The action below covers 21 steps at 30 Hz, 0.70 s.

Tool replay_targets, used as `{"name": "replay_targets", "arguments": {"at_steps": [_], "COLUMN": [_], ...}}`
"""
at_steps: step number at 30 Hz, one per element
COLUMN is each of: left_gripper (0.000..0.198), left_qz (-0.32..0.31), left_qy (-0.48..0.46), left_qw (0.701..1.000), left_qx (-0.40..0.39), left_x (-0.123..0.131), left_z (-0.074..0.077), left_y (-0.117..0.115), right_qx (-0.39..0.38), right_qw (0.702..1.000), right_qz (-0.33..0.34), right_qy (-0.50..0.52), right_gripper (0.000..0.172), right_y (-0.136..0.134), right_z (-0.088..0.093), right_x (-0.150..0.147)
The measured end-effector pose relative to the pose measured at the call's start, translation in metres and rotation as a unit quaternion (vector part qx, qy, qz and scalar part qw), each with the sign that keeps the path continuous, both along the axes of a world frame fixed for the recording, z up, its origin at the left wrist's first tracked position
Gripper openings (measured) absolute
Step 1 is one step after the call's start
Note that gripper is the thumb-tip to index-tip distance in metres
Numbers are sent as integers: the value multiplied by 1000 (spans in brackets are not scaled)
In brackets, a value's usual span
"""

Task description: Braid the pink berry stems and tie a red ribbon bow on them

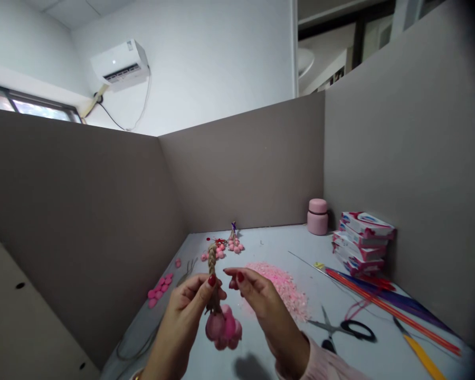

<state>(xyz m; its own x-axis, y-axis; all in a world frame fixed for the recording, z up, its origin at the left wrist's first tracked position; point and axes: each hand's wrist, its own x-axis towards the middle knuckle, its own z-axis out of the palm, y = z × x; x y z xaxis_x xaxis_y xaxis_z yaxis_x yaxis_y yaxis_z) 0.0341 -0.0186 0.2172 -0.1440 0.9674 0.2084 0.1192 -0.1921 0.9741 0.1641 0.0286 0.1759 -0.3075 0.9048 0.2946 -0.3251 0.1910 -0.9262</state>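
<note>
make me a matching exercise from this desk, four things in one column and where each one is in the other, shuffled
Things
1. braided stem with pink bunch
2. pink jar
3. scissors
4. stack of boxes

Places
A. flat on the table, right of the right hand
B. pinched in the left hand
C. against the right partition
D. upright by the back wall, near the corner

Pairs: 1-B, 2-D, 3-A, 4-C

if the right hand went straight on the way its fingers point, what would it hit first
Most likely the braided cord pinched in the left hand: the right hand points its fingertips leftward at it across a small gap. Depth is unclear from one view.
</note>
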Motion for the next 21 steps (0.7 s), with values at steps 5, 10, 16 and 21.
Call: {"name": "replay_targets", "arguments": {"at_steps": [5, 10, 16, 21], "left_gripper": [28, 32, 32, 29], "left_qz": [-83, -113, -139, -128], "left_qy": [-5, -75, -247, -291], "left_qw": [996, 988, 949, 938], "left_qx": [-39, -75, -140, -136], "left_x": [4, 2, 0, 1], "left_z": [-9, -18, -34, -39], "left_y": [-2, -4, -5, -11], "right_qx": [73, 55, -18, 10], "right_qw": [995, 993, 990, 993], "right_qz": [64, 92, 142, 114], "right_qy": [-10, -52, -18, -41], "right_gripper": [27, 30, 31, 29], "right_y": [7, 13, 10, 4], "right_z": [33, 37, 37, 42], "right_x": [-8, -11, -14, -13]}}
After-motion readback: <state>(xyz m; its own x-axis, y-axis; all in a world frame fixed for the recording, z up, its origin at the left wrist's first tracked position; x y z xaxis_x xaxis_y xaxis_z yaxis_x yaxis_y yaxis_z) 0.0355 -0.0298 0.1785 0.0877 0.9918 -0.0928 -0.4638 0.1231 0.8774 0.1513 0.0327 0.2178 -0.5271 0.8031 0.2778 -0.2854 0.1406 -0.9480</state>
